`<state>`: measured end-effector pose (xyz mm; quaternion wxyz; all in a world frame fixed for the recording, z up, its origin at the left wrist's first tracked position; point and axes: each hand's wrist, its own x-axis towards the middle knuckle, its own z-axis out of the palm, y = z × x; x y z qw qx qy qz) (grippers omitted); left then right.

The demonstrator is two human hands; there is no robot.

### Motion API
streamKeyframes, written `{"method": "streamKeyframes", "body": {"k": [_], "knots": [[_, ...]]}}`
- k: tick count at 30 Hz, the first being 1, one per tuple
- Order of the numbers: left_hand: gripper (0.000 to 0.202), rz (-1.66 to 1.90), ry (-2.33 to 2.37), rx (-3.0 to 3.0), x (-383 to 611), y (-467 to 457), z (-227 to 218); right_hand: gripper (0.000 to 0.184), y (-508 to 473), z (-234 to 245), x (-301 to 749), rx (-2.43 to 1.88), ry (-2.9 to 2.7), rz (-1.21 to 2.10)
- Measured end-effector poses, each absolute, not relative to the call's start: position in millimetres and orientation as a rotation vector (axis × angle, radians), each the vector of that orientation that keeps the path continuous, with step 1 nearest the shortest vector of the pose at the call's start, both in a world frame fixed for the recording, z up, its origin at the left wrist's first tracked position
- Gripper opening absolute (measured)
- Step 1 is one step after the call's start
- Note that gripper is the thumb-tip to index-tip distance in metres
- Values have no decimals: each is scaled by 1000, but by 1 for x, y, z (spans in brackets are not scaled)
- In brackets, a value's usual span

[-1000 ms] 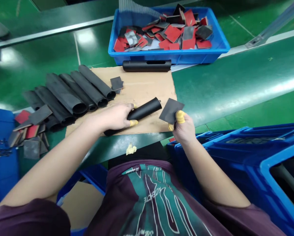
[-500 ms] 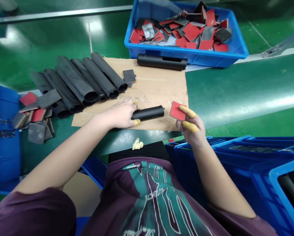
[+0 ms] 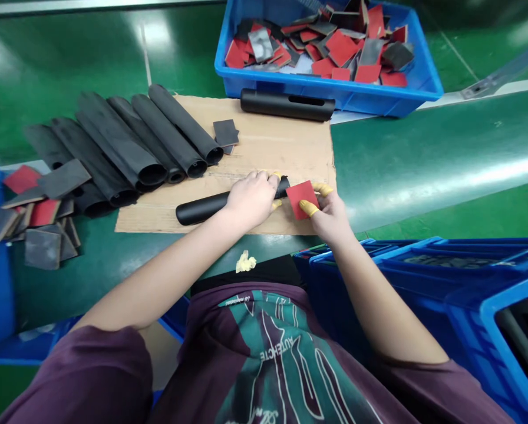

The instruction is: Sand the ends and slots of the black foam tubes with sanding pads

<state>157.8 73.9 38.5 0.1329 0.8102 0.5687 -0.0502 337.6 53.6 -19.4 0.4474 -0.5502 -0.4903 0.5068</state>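
A black tube [image 3: 202,209] lies slantwise near the front of the cardboard sheet [image 3: 286,141]. My left hand [image 3: 255,200] is closed around it near its right end, with yellow covers on some fingertips. In my right hand [image 3: 330,215] a red-faced square pad [image 3: 302,199] is pinched between yellow-covered fingers, just beside the tube's right end. Whether pad and tube touch I cannot tell. Another black tube [image 3: 286,106], with a long slot, rests at the back of the cardboard. Dark square pads [image 3: 225,133] lie near its left end.
Several dull black tubes [image 3: 114,138] lie side by side at left, with a pile of red and grey pads [image 3: 43,247] in front. A blue bin [image 3: 335,97] of pads stands behind. Blue crates [image 3: 423,277] are at right. A crumpled yellow scrap [image 3: 245,262] lies at the front edge.
My left hand and the tube's grip point have shifted right; more of the tube now shows on the left. My right hand has brought the red pad left, close to the tube's end.
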Motion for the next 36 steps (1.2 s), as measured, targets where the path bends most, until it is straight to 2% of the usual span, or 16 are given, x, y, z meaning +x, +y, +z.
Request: {"method": "streamKeyframes", "body": {"k": [3,7,11,17,26,36], "knots": [[47,-143,1638,2365,160,76,37,30,62,-17,329,-1579,-1376,1051],[46,-182,1686,2340,162,79,35,38,71,-13,321,-1705,-1466,884],[47,-222,1701,2312,165,79,36,40,74,-14,325,-1641,-1489,890],[46,-231,1680,2311,167,75,31,28,78,-14,323,-1573,-1447,786],[45,-201,1653,2261,165,78,26,22,71,-19,321,-1544,-1489,688],[46,-220,1652,2141,165,83,28,18,74,-20,323,-1517,-1522,808]]}}
